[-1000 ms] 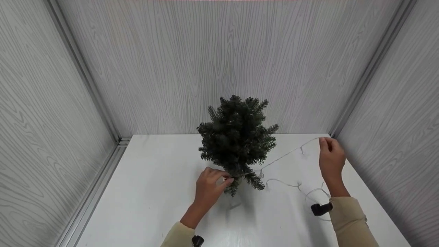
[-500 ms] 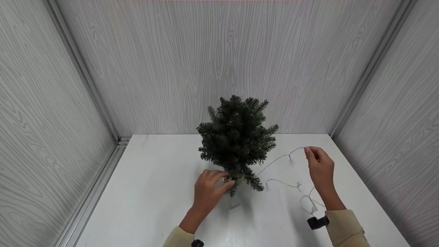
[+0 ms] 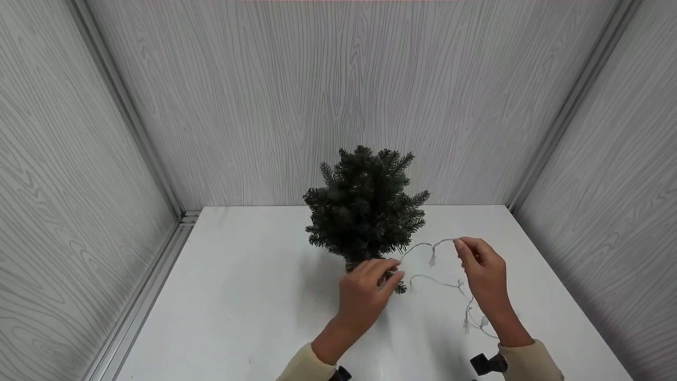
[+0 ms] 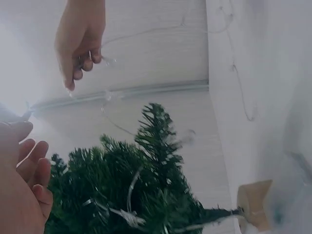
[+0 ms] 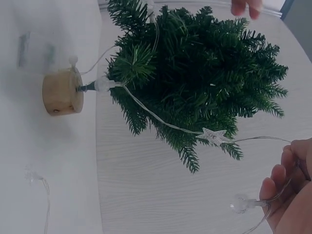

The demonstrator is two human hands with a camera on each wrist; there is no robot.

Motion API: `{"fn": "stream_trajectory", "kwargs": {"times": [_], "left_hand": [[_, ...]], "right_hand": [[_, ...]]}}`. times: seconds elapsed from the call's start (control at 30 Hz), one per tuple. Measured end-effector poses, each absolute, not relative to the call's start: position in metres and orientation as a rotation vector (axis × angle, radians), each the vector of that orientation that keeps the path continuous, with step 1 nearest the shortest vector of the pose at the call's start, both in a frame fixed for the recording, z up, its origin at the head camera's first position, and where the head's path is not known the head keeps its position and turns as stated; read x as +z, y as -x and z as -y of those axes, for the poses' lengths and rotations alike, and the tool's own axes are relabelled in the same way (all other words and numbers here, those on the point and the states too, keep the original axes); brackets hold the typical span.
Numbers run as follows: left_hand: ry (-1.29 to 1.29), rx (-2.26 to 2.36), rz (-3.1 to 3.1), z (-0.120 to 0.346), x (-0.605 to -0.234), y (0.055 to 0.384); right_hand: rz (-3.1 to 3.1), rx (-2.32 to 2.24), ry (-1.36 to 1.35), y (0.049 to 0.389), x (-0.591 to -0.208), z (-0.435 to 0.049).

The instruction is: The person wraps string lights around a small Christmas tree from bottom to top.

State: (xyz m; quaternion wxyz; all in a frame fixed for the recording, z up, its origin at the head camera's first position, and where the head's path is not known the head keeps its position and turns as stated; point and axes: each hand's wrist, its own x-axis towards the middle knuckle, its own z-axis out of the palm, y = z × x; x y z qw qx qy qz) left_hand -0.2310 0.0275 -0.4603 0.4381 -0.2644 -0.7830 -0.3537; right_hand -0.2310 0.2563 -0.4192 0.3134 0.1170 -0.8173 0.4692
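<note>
The artificial fir tree [image 3: 365,206] stands where it did a second ago. The left hand [image 3: 364,288] has moved from the tree's lower left to its lower right, thumb and fingers apart; whether they touch branches I cannot tell. The right hand [image 3: 485,269], right of the tree, has come nearer it, pinching the fairy-light string [image 5: 170,125], which runs to the tree's lower part and now curves, probably leaving slack to work with. Its path among the branches is hidden. In the head view, the left hand hides the tree's wooden base [image 5: 63,92]; a clear item [image 5: 36,51] beside that is too blurred to identify.
</note>
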Motion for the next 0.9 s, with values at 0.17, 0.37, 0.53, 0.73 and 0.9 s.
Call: {"fn": "stream_trajectory", "kwargs": {"times": [0.17, 0.37, 0.53, 0.73, 0.9], "left_hand": [[0.67, -0.833, 2.0, -0.059, -0.446, 0.235], [0.646, -0.804, 2.079, -0.089, -0.444, 0.245], [0.646, -0.851, 2.116, -0.099, -0.444, 0.249], [0.641, -0.889, 2.114, -0.098, -0.444, 0.251], [0.616, -0.938, 2.09, -0.098, -0.441, 0.253]], "right_hand": [[2.165, 1.198, -0.376, 0.222, -0.413, -0.248], [2.188, 1.154, -0.431, 0.233, -0.431, -0.259], [2.206, 1.151, -0.574, 0.236, -0.439, -0.265], [2.26, 1.074, -0.581, 0.234, -0.441, -0.272], [2.262, 1.023, -0.559, 0.235, -0.447, -0.28]]}}
